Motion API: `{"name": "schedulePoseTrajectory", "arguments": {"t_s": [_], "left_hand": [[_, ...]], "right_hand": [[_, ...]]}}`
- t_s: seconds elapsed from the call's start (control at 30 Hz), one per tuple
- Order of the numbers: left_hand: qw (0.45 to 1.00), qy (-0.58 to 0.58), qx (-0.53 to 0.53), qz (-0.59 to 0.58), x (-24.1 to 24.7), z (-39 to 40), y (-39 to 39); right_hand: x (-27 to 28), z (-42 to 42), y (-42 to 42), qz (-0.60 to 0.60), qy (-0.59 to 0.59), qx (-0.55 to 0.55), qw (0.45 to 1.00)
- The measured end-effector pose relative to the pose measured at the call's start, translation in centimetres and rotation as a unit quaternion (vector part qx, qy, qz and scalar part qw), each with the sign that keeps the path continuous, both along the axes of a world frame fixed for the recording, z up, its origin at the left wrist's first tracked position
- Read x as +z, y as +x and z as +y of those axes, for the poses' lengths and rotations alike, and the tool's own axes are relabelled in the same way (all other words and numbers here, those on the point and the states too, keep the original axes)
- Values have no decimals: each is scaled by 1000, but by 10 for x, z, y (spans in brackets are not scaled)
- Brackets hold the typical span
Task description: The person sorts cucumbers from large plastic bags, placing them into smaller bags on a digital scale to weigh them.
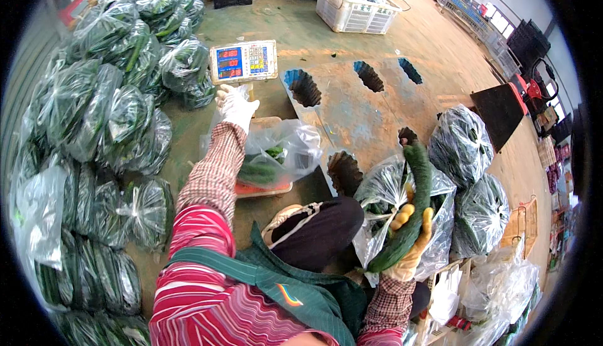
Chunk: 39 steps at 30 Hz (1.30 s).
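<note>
My right hand [409,247], in a yellowish coated glove, grips a long dark-green cucumber [419,190] that slants upward, its top end near a hole in the platform. My left hand [237,106], in a white glove, is stretched out just below the lit display [243,62] of a weighing scale. Its thumb stands apart from the fingers; whether it touches the scale's post is unclear. Beneath and right of my left forearm, an open clear plastic bag [297,146] with cucumbers inside lies on the scale's orange-red pan [264,190]. A knotted bag of cucumbers [381,190] is behind the cucumber.
Bagged cucumbers [132,115] are piled along the left. A worn platform with holes [348,115] lies ahead. Two full bags [461,146] stand at its right. A white plastic crate [355,14] sits farther off; loose plastic bags [499,285] fill the lower right.
</note>
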<state>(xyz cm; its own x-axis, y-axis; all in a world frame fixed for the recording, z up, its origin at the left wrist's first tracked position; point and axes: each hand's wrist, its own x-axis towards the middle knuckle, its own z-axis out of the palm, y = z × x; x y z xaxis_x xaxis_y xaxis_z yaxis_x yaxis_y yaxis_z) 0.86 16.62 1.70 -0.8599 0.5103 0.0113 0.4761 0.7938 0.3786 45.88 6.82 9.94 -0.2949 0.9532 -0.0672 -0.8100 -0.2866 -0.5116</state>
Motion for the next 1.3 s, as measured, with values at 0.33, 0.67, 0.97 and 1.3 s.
{"name": "schedulePoseTrajectory", "arguments": {"t_s": [0.33, 0.67, 0.97, 1.3], "left_hand": [[856, 180, -255, -412, -83, -3, -132], [457, 489, -143, -729, 7, -240, -61], [375, 566, -132, -722, 13, -266, -11], [486, 563, -184, -643, 8, -197, -49]], "right_hand": [[8, 24, -130, -81, -53, 136, 986], [-21, -20, -267, -96, -245, 479, 838], [-136, 14, -346, -61, -319, 248, 913], [-207, 117, -229, 12, -39, 290, 956]]}}
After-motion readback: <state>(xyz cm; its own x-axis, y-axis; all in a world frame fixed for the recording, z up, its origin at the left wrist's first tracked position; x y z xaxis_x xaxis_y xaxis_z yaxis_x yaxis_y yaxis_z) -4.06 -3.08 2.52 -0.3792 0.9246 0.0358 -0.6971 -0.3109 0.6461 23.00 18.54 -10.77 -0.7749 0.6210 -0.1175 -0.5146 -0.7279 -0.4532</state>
